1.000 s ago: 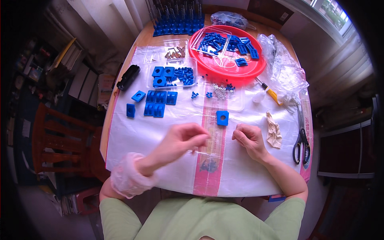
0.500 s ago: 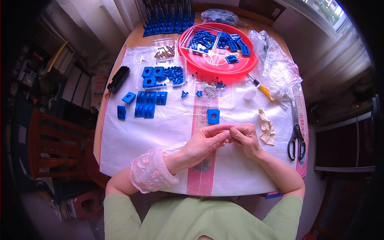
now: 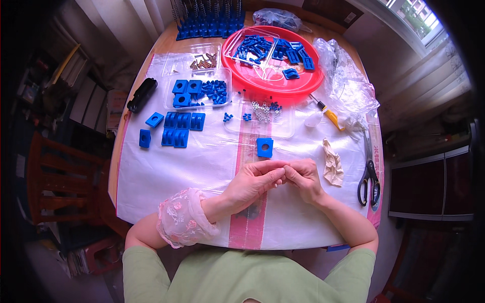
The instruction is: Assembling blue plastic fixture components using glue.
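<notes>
My left hand (image 3: 252, 183) and my right hand (image 3: 304, 178) meet over the middle of the table, thumbs and fingertips pinched together. Whatever lies between them is hidden or too small to make out. Just beyond my fingers rests a square blue plastic piece (image 3: 264, 147) with a round hole. Farther off, a shallow clear tray (image 3: 288, 129) holds small white rings (image 3: 262, 111) and tiny blue parts. To the left are blue pieces with curved ribs (image 3: 175, 137), set close in two rows, and two loose holed blue pieces (image 3: 154, 119).
A clear box (image 3: 166, 96) of blue parts stands left, near metal screws (image 3: 204, 61). Behind are a red basin (image 3: 308, 87) and blue pieces with upright springs (image 3: 209, 28). On the right lie a yellow-handled screwdriver (image 3: 332, 117), crumpled beige cloth (image 3: 332, 164), scissors (image 3: 369, 184) and plastic bags (image 3: 348, 81).
The whole view has shifted slightly, so table items appear a little farther left. My hands stay pinched together in nearly the same place.
</notes>
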{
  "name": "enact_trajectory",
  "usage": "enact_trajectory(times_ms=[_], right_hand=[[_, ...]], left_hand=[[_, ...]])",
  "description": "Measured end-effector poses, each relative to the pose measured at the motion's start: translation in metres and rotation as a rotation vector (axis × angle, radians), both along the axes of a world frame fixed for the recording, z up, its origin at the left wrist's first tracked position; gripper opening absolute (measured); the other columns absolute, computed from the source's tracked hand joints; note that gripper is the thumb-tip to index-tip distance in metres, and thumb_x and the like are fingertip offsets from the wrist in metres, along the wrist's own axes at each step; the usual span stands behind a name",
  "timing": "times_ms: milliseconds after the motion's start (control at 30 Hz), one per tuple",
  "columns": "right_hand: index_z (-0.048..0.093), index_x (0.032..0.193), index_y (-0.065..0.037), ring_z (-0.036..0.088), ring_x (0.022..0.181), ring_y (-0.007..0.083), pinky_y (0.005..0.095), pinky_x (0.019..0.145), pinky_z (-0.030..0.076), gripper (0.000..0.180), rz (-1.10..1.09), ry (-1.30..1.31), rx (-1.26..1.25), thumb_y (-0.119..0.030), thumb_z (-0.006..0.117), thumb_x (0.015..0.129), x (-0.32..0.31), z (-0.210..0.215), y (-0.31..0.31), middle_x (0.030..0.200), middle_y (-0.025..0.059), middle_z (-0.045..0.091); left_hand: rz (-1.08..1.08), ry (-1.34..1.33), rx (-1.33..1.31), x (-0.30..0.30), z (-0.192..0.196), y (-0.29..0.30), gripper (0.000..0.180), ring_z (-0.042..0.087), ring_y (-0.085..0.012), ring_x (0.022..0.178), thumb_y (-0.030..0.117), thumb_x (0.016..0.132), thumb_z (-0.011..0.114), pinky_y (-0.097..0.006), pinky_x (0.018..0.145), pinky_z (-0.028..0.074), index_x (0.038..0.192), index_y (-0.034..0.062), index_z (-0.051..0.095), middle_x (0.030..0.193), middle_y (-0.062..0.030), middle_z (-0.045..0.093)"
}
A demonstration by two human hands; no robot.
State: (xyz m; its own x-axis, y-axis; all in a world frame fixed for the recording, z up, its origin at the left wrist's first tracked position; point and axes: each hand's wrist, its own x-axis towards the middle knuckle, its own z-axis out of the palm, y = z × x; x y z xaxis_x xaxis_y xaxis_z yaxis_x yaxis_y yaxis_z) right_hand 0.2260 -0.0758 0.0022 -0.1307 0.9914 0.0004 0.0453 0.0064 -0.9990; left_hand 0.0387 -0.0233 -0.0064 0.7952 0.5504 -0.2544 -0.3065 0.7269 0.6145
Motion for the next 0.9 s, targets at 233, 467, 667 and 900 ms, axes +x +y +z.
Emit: enact_trajectory(times_ms=[233, 467, 667, 900], right_hand=[[0.065, 0.079, 0.003, 0.057, 0.060, 0.0121, 0.0275, 0.056, 0.041, 0.025, -0.030, -0.103, 0.126, -0.013, 0.056, 0.096, -0.004, -0.013, 0.001, 0.066, 0.0064, 0.061], [0.062, 0.076, 0.003, 0.055, 0.057, 0.0140, 0.0293, 0.054, 0.040, 0.022, -0.001, -0.196, 0.203, -0.010, 0.059, 0.094, -0.006, -0.009, 0.001, 0.064, 0.0075, 0.058], [0.063, 0.077, 0.003, 0.055, 0.057, 0.0131, 0.0290, 0.054, 0.041, 0.020, 0.014, -0.227, 0.203, -0.009, 0.059, 0.093, -0.005, -0.009, 0.000, 0.064, 0.0078, 0.058], [0.067, 0.081, 0.003, 0.057, 0.061, 0.0105, 0.0248, 0.055, 0.042, 0.023, 0.008, -0.070, 0.102, -0.013, 0.057, 0.095, -0.003, -0.005, -0.001, 0.067, 0.0049, 0.063]], left_hand=[[-0.029, -0.004, -0.036, -0.005, 0.002, 0.005, 0.022, 0.062, -0.0109, 0.092, 0.007, 0.095, 0.063, -0.020, 0.081, 0.053, 0.117, 0.0004, 0.064, 0.103, -0.0068, 0.066], [-0.028, 0.031, 0.020, -0.008, 0.001, 0.005, 0.017, 0.062, -0.0083, 0.087, 0.007, 0.095, 0.062, -0.019, 0.077, 0.053, 0.111, 0.0005, 0.066, 0.098, -0.0062, 0.067], [-0.011, 0.026, 0.026, -0.007, -0.001, 0.004, 0.017, 0.062, -0.0085, 0.086, 0.007, 0.095, 0.063, -0.019, 0.077, 0.053, 0.110, -0.0002, 0.066, 0.099, -0.0074, 0.067], [-0.040, 0.009, -0.044, -0.007, 0.005, 0.004, 0.022, 0.063, -0.0103, 0.091, 0.005, 0.096, 0.060, -0.020, 0.082, 0.055, 0.116, -0.0025, 0.064, 0.102, -0.0095, 0.066]])
